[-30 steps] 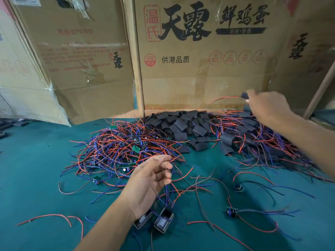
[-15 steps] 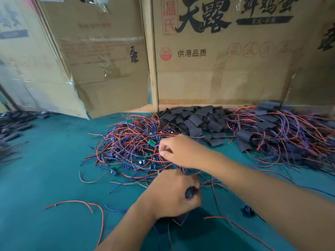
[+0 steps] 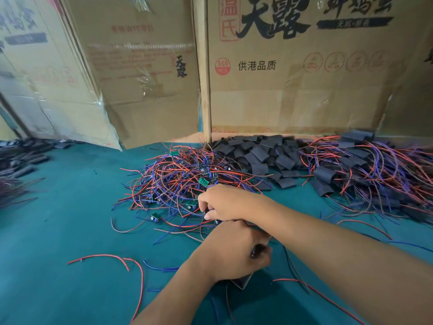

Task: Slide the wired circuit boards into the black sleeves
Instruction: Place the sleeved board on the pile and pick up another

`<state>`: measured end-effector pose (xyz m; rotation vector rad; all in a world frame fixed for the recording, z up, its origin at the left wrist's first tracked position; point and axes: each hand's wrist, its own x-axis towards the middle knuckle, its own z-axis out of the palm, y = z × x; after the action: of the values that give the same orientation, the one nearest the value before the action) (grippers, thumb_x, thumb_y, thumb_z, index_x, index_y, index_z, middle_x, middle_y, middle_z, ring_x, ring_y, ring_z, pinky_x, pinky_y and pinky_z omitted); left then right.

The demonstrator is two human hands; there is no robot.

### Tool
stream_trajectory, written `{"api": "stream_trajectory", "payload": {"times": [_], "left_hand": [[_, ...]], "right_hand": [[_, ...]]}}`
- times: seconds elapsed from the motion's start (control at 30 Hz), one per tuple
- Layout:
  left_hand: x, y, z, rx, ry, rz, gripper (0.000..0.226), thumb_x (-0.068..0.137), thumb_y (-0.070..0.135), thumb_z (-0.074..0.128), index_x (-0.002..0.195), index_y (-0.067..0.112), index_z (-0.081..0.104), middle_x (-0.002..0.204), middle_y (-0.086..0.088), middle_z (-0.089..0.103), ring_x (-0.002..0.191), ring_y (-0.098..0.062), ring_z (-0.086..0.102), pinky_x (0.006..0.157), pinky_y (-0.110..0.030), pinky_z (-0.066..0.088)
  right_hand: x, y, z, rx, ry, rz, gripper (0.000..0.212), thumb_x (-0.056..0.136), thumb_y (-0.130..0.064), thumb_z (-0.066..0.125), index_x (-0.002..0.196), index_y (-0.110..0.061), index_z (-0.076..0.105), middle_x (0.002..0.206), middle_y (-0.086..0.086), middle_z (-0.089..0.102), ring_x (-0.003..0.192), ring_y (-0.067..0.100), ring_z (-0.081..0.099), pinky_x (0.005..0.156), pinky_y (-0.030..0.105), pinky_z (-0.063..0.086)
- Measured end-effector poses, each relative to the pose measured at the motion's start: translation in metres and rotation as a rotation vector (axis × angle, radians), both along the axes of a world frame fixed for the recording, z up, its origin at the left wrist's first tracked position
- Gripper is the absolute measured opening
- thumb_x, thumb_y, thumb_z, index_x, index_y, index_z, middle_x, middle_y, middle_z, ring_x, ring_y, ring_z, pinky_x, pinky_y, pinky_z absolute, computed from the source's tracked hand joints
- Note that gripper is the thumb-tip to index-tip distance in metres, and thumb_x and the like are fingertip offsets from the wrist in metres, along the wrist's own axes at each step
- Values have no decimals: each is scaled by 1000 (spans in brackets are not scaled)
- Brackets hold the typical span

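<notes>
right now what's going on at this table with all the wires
A person is sleeving small wired circuit boards. The right hand reaches into the tangle of red and blue wired boards and pinches a small dark part at its near edge. The left hand grips something dark, with what looks like a black sleeve poking out under it. A pile of empty black sleeves lies by the cardboard boxes, and sleeved pieces with trailing wires are heaped to the right on the green table.

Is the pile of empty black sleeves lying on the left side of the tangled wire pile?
No, the empty black sleeves lie behind and to the right of the tangled wire pile, against the cardboard box.
</notes>
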<state>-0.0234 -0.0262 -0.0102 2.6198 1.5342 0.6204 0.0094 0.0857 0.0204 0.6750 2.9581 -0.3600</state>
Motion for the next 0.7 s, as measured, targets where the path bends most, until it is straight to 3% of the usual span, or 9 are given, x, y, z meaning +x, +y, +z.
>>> {"api": "stream_trajectory", "payload": {"times": [0.17,0.33,0.47,0.53,0.6,0.7], "left_hand": [[5,-2,-4,16,49,15,26,92,36,50,70,23,46,63,-7,58,63,-33,51,59,-41,43],[6,-2,-6,46,18,97,26,92,40,46,77,20,56,65,-5,61,66,-33,55,59,-36,42],[-6,4,4,55,-494,349,36,92,44,51,66,19,52,55,2,46,55,-17,44,56,-33,35],[-10,7,10,12,-909,383,32,94,45,53,77,20,63,57,7,52,55,-6,43,54,-23,36],[-7,7,15,-97,-1285,336,32,96,46,53,86,19,67,57,9,46,52,-7,36,48,-17,31],[-1,7,15,-172,-1409,293,40,96,50,56,73,19,65,57,1,44,47,-14,28,42,-22,22]], "right_hand": [[16,8,-1,-72,144,-49,22,86,-28,72,98,-22,55,88,-6,59,84,20,57,77,41,50],[31,18,23,-176,455,-197,17,84,-32,73,91,-24,60,78,-6,69,72,17,65,70,36,54],[52,20,61,-398,780,-269,5,87,-24,69,90,-22,64,78,1,70,61,13,65,46,30,48],[65,15,70,-500,797,-257,9,86,-26,67,94,-23,67,79,-1,70,60,10,61,43,26,40],[77,5,65,-579,727,-217,15,89,-21,66,103,-21,65,79,-1,69,61,8,60,44,24,38],[94,-8,50,-635,609,-189,31,93,-8,63,122,-15,56,90,10,72,67,9,63,50,22,42]]}}
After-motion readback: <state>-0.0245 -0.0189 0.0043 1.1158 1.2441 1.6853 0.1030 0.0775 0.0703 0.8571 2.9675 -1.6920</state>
